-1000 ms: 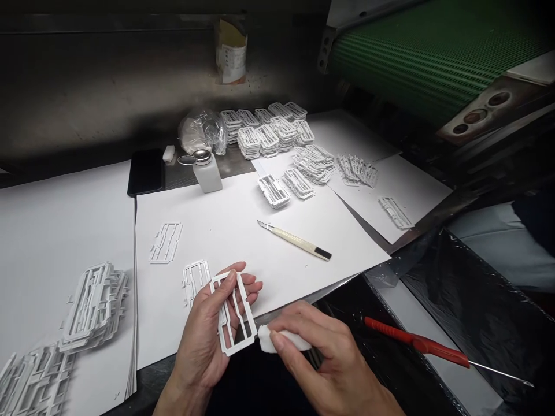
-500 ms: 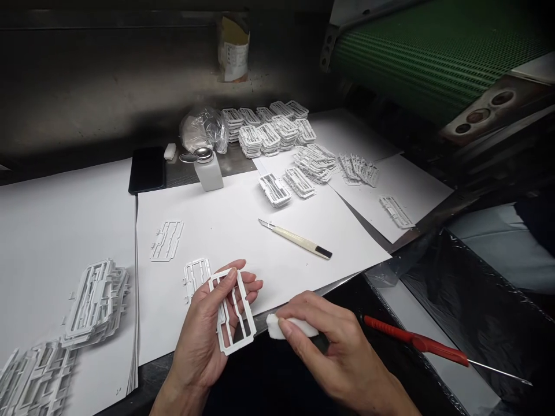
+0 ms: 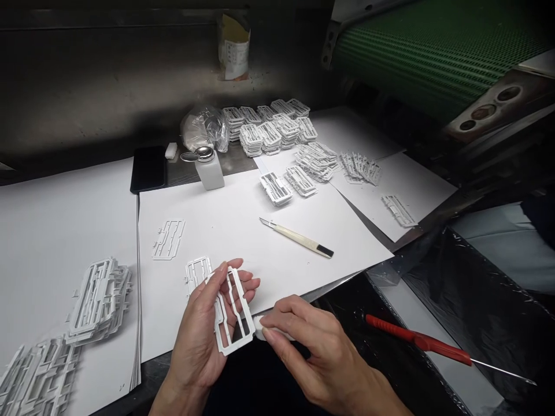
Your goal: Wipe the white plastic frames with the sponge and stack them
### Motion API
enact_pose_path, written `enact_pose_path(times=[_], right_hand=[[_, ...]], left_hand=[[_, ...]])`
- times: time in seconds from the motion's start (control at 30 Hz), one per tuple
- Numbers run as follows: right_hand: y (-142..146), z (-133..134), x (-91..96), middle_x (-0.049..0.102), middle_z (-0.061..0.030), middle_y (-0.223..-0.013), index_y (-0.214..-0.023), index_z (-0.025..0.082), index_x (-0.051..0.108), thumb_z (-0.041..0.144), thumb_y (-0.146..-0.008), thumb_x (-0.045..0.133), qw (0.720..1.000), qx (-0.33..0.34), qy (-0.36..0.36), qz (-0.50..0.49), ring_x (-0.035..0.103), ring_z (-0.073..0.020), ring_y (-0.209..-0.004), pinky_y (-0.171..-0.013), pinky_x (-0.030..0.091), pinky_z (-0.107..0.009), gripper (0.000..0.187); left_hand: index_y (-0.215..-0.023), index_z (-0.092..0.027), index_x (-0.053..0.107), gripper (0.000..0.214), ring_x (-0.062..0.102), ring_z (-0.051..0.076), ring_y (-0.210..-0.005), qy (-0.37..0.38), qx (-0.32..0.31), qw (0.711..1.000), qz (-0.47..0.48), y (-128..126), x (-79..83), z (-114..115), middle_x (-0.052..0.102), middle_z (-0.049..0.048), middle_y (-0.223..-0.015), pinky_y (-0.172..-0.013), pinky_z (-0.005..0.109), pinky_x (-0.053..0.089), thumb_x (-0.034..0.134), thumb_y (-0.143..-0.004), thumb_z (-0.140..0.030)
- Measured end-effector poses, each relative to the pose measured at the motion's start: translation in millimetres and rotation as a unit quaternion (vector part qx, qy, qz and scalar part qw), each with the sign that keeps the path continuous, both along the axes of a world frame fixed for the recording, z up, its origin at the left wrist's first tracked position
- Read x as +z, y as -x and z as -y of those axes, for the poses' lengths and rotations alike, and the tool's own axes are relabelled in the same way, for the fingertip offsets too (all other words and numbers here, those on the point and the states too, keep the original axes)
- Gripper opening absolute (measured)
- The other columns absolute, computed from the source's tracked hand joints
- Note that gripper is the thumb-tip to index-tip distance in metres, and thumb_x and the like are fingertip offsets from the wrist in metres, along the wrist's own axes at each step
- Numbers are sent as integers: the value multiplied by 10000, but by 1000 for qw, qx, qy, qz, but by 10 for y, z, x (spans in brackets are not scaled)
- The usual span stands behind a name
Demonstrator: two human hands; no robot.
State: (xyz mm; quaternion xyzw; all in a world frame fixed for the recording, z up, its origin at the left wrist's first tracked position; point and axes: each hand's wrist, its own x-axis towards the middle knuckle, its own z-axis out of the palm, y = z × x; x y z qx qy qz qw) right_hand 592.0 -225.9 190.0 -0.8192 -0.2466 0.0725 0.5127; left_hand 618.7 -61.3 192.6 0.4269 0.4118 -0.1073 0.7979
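My left hand (image 3: 197, 329) grips a white plastic frame (image 3: 237, 346) with long slots, thumb on its upper end and fingers behind it. Pinched in my right hand (image 3: 321, 346) is a white foam pad (image 3: 259, 326), mostly covered by the fingers. The pad's tip meets the frame's lower right edge, or lies very close to it. Behind my left hand, a second white frame (image 3: 197, 268) lies on the paper, partly hidden. Another thin frame (image 3: 169, 238) rests farther to the left. A craft knife (image 3: 297, 237) with a pale handle lies beyond both hands.
Stacks of white frames stand at the back (image 3: 269, 136) and at the left (image 3: 93, 300). A dispenser bottle (image 3: 209, 172), a black phone (image 3: 148, 169) and a clear plastic bag (image 3: 204, 128) are nearby. A red-handled tool (image 3: 418, 341) lies at right, below a green conveyor belt (image 3: 433, 46).
My right hand has moved left with the foam pad, bringing it up to the frame's edge. The left hand still holds the frame, shifted only slightly.
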Motion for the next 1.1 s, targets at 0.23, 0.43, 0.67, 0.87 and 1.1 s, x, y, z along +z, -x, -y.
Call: enact_pose_path(times=[0.23,0.43,0.67,0.87,1.1], right_hand=[[13,-3,-36,641,-56,-959,-1102,182,638,122,-867,640,996,-54,-59,-30,622,-175,-863,-777,507,-260,243],[-71,-94,-101,659,-54,-972,-1081,190,661,123,-891,597,996,-67,-58,-30,631,-171,-897,-816,502,-267,211],[-61,-37,-31,659,-58,-964,-1061,182,659,142,-892,593,998,-37,-29,-50,629,-170,-870,-801,486,-259,185],[-54,65,56,665,-4,-861,-942,222,685,148,-870,614,992,11,38,-116,621,-149,-773,-710,466,-230,125],[-77,126,50,671,13,-848,-933,226,683,187,-881,618,990,-53,31,-130,616,-134,-749,-692,452,-216,92]], left_hand=[[-1000,-174,698,233,715,171,-810,-21,-29,999,17,13,-19,39,750,60,-833,-752,252,583,643,-809,-294],[-999,-172,692,230,714,178,-760,10,-32,999,20,22,-17,40,742,71,-810,-654,245,584,633,-815,-296],[-989,-158,698,220,715,174,-780,6,-41,999,18,8,-29,56,746,74,-810,-721,254,585,633,-816,-277],[-969,-148,705,202,716,178,-796,-8,-32,999,16,-4,-46,20,742,69,-798,-759,267,585,631,-817,-258],[-986,-159,707,243,716,186,-796,2,-37,999,3,16,-43,8,739,64,-806,-771,284,586,641,-808,-311]])
